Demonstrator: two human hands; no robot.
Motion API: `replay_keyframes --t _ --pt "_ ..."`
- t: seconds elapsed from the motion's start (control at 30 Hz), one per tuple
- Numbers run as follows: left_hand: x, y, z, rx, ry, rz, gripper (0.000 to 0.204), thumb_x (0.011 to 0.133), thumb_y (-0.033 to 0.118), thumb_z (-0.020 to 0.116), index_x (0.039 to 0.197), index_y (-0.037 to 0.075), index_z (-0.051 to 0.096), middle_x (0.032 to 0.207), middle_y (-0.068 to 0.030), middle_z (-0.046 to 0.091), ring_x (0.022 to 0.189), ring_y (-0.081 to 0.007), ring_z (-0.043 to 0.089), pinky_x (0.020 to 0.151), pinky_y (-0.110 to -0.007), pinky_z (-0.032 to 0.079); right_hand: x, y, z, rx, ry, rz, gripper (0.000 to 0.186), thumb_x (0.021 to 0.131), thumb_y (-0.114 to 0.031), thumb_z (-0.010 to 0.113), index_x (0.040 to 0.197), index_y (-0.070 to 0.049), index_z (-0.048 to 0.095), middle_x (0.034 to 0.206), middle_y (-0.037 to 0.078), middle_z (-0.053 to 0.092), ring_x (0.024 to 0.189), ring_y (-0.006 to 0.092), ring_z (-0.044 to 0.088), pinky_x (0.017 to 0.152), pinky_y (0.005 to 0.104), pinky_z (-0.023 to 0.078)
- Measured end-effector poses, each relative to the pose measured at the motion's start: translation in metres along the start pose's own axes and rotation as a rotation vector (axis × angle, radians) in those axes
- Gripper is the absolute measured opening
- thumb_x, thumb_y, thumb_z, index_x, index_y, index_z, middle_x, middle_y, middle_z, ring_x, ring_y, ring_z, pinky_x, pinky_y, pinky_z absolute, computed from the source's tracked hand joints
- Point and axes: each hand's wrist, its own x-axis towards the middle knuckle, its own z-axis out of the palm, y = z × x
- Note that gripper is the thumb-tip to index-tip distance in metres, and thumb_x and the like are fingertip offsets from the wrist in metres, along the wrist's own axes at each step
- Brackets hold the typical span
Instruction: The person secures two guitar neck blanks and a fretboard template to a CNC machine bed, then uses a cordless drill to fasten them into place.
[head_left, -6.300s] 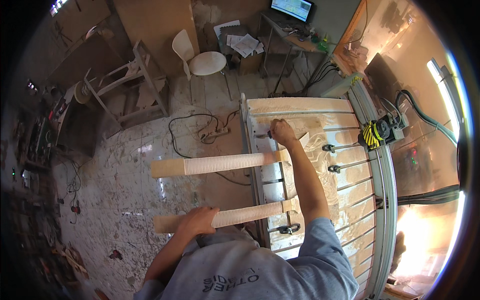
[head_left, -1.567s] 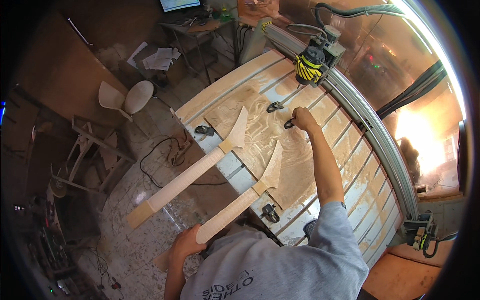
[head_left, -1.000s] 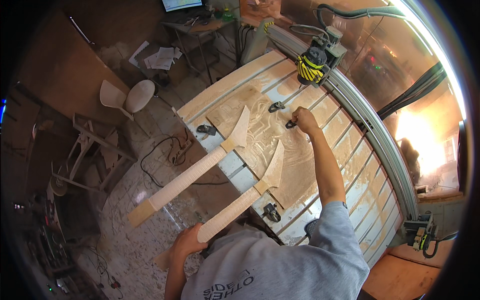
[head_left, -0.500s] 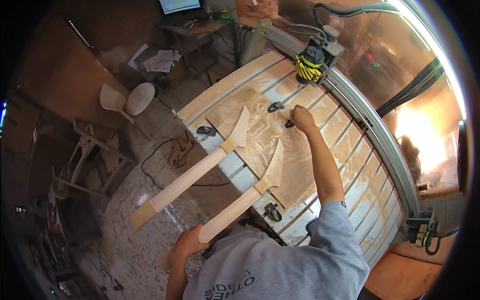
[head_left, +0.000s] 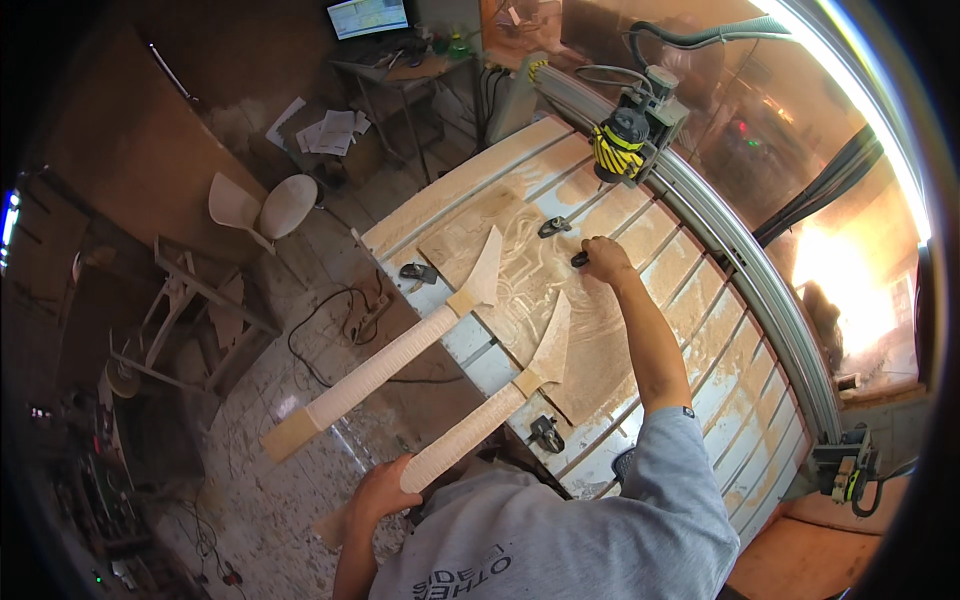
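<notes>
Two pale wooden guitar necks with pointed headstocks lie slantwise, their headstock ends on a brown carved board [head_left: 490, 220] and their long shafts reaching past the table's edge. My left hand [head_left: 383, 488] is closed around the lower end of the nearer guitar neck [head_left: 470, 430]. The farther guitar neck [head_left: 375, 370] lies beside it, untouched. At the board's far edge, my right hand [head_left: 608, 262] grips a small black clamp [head_left: 580, 259], whose upper part the fingers hide. Another black clamp [head_left: 553, 227] sits a little farther left along that edge.
More black clamps stand at the near edge: one on the left [head_left: 418, 272], another on the right [head_left: 546, 434]. A yellow-and-black spindle [head_left: 620, 145] hangs from the gantry rail [head_left: 740, 240] over the dusty slotted table [head_left: 690, 330]. A white chair [head_left: 287, 206] and cables are on the left.
The whole view has shifted slightly. My right hand stays at the clamp, its wrist and fingers turned a little. My left hand keeps its hold on the nearer neck.
</notes>
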Motion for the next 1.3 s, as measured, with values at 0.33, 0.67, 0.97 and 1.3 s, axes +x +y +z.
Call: replay_keyframes --t 0.33,0.67,0.97,1.3 --pt "-0.005 0.003 -0.02 0.081 0.047 -0.067 0.07 0.061 0.025 0.082 0.127 0.012 0.062 0.108 -0.0208 0.071 0.101 -0.041 0.068 0.087 -0.046 0.054 -0.006 0.012 -0.003 0.069 -0.031 -0.069 0.028 0.079 -0.016 0.076 0.104 -0.007 0.068 0.108 0.015 0.067 0.107 0.0344 0.066 0.09 0.0443 0.055" --pt "-0.002 -0.001 -0.024 0.113 0.053 -0.035 0.07 0.063 0.026 0.081 0.128 0.013 0.059 0.106 -0.0209 0.072 0.1 -0.0404 0.068 0.085 -0.048 0.055 -0.004 0.011 -0.021 0.095 -0.14 -0.149 0.031 0.08 -0.023 0.078 0.106 -0.007 0.072 0.111 0.016 0.068 0.111 0.0339 0.065 0.093 0.0431 0.054" --pt "0.002 -0.002 -0.03 0.105 -0.018 -0.056 0.07 0.063 0.027 0.08 0.128 0.015 0.058 0.107 -0.0202 0.071 0.101 -0.0412 0.068 0.086 -0.048 0.054 0.054 -0.013 -0.015 -0.011 0.203 -0.174 0.043 0.084 -0.021 0.071 0.127 -0.017 0.065 0.13 0.014 0.063 0.124 0.0324 0.058 0.096 0.0444 0.053" --pt "0.001 0.014 -0.033 0.121 -0.045 -0.121 0.071 0.063 0.025 0.08 0.129 0.012 0.059 0.114 -0.0193 0.07 0.106 -0.0386 0.067 0.091 -0.045 0.054 0.081 -0.002 0.0 -0.311 0.171 -0.371 0.023 0.087 -0.018 0.066 0.109 -0.011 0.07 0.111 0.011 0.07 0.103 0.0282 0.07 0.088 0.041 0.056"
